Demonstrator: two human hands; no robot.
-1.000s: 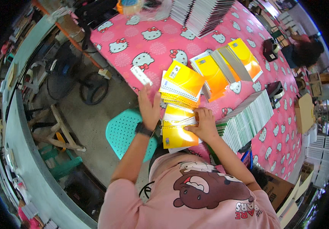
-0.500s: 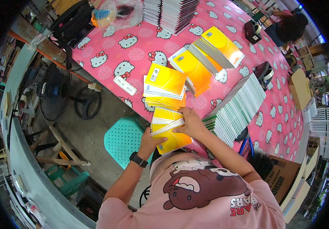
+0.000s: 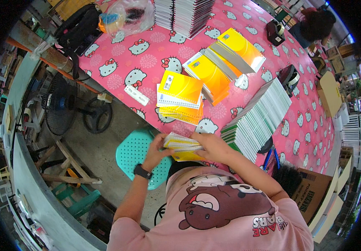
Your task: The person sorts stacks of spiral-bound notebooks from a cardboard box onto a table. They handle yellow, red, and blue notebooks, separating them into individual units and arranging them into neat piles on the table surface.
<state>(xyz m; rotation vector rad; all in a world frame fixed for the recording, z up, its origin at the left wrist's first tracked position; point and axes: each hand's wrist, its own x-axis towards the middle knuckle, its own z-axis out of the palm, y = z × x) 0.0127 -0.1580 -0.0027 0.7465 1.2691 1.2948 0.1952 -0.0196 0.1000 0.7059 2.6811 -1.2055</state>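
A small stack of yellow and white punched notebook sheets is between my hands at the table's near edge, its edges raised and slightly fanned. My left hand closes on the stack's left end, thumb in front and fingers behind. My right hand grips the right end, with its fingertips partly hidden. Just beyond them lies a pile of yellow covers and white punched sheets. Farther right, more yellow-orange covers lie fanned out, partly under a grey strip-like stack.
A long row of green-and-white spiral-edged books leans at my right. Tall spiral-bound stacks stand at the back. Blue-handled pliers and a carton are at lower right. A turquoise stool and a black fan stand left.
Both hands have drawn the stack closer to my body and tilted it up, so its edges face upward. The covers on the table have stayed put.
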